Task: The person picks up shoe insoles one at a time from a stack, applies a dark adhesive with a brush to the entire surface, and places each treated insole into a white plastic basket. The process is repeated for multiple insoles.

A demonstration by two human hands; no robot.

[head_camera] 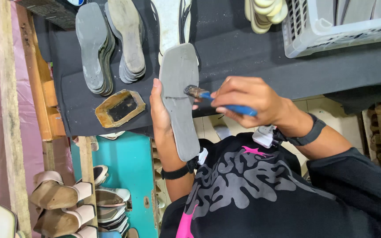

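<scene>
My left hand point(160, 115) holds a grey shoe insole point(179, 88) from beneath, fingers along its left edge, the insole lying lengthwise over the dark bench edge. My right hand point(248, 100) grips a blue-handled brush point(225, 103). The brush's dark, glue-caked bristles point(192, 91) touch the insole's middle, where a thin line crosses it. Both wrists wear black bands.
A glue-filled tin point(121, 108) sits on the black bench point(243, 53) left of the insole. Two stacks of grey insoles point(111, 46) lie beyond it. A white plastic crate point(331, 26) stands at top right. Heeled sandals point(60, 200) rest on a rack at lower left.
</scene>
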